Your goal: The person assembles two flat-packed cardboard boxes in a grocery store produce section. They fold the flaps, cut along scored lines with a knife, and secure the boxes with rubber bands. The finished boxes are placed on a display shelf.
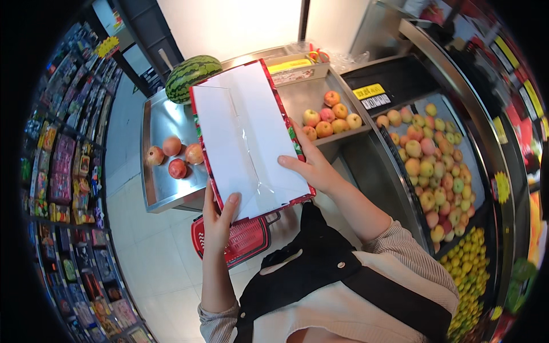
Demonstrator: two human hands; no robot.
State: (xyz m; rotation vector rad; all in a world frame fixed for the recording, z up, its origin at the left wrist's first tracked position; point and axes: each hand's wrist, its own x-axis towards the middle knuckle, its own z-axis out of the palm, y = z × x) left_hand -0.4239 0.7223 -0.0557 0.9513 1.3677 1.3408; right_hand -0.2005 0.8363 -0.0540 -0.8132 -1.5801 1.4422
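Between both hands I hold a cardboard box [251,137], its white face turned up and its edges patterned in red and green. A strip of clear tape runs down the middle of that face. My left hand [217,214] grips the near left corner, thumb on top. On the right side, my right hand [306,160] clasps the edge, its thumb lying on the white face. The fingers beneath the box are mostly hidden. Past the box's left edge, several round reddish fruits [171,146] and a striped watermelon [191,77] rest on a metal counter [153,191].
Several apples [326,117] sit in a metal tray right of the box. A larger heap of apples [434,166] fills the display at right, with small yellow-green fruits [469,257] nearer. Below the box, a red shopping basket [249,243] stands on the floor. Packed shelves [63,188] line the left.
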